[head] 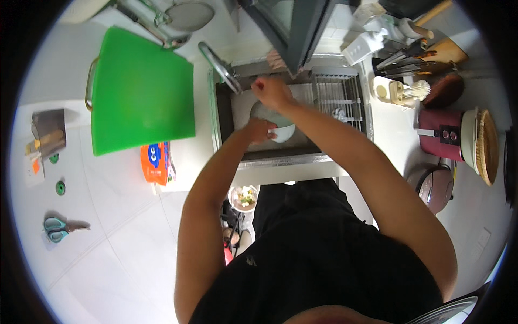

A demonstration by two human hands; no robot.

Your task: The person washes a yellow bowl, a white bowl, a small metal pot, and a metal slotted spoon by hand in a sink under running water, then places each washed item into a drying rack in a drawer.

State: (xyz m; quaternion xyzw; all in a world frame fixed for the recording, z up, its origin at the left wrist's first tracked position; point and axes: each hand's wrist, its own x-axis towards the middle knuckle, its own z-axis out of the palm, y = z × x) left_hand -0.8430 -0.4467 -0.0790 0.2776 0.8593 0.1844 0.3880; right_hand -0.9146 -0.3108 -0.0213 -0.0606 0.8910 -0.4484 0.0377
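My left hand [260, 130] grips the rim of a white bowl [284, 134], tilted over the sink [238, 107]. Farther from me, my right hand [272, 92] is raised above the sink, its fingers curled; a small red patch shows at them, and whether it holds anything is unclear. Between the two hands lies a greyish round shape, partly hidden. The chrome faucet [220, 67] reaches over the sink just left of my right hand. A metal dish rack [338, 93] occupies the sink's right side.
A green board [141, 93] stands at the left, near an orange packet [155, 164]. A dark window frame [297, 36] juts in above the sink. Knives [404, 60], a brush [419, 90] and a maroon appliance [439, 135] line the right. Scissors [58, 229] hang far left.
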